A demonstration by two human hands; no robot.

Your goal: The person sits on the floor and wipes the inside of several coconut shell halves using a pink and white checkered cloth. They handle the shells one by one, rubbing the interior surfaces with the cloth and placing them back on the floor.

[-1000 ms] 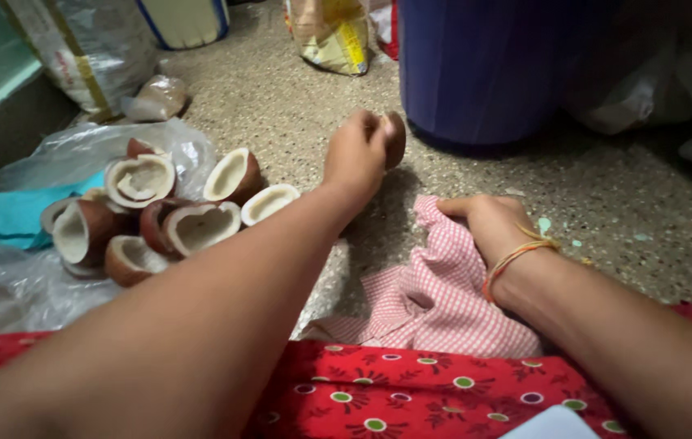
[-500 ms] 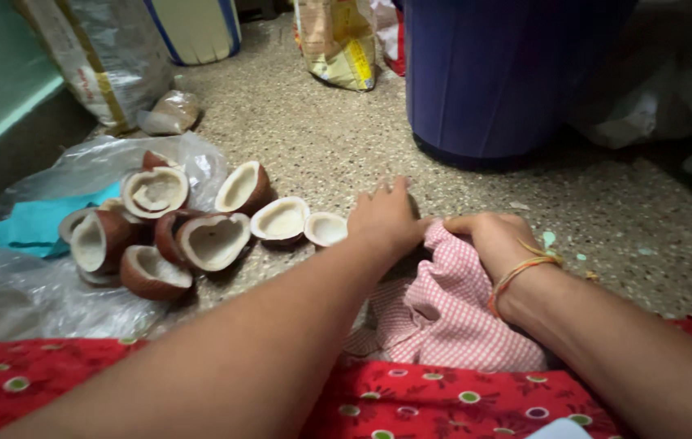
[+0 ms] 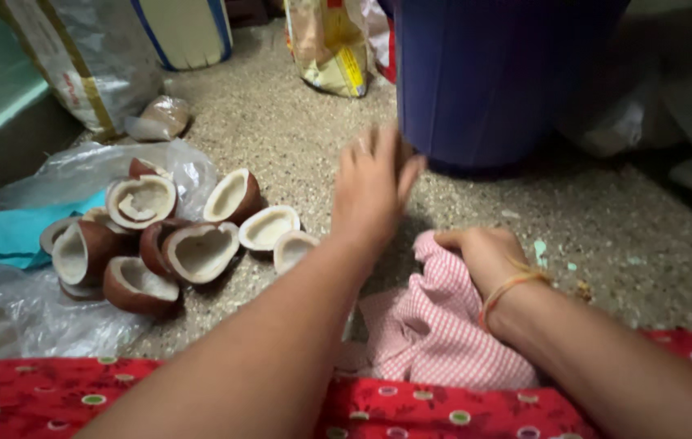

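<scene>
1. Two bare hands work low over a speckled floor point(image 3: 476, 203). The left hand point(image 3: 374, 191) hovers above it with its fingers point(image 3: 382, 146) spread wide and holding nothing, just in front of a blue plastic drum point(image 3: 492, 73).
2. The right hand point(image 3: 484, 256) rests on a pink checked cloth point(image 3: 431, 325), fingers curled narrow over its bunched upper edge; a yellow thread band point(image 3: 508, 286) circles the wrist.
3. Several dried coconut halves point(image 3: 199, 250) lie in a loose heap to the left, partly on a clear plastic sheet point(image 3: 29, 309) with a teal cloth point(image 3: 13, 232) beneath it. The nearest half point(image 3: 293, 248) sits just beside the left forearm, and another point(image 3: 268, 226) is next to it.
4. Farther back stand a printed sack point(image 3: 90, 65), a small tied bag point(image 3: 159, 118) and a yellow packet point(image 3: 329, 53). A red patterned garment point(image 3: 443, 410) fills the lower edge.
5. Risk, as I judge it: the left forearm passes so close to the nearest half that a sideways sweep could knock it over or roll it across the floor.
6. The heap is stacked unevenly, so a nudge at its edge may tip the upper shells.
7. The cloth is gripped only at one bunched edge; a tug could drag it over the gritty floor or against the shells.
</scene>
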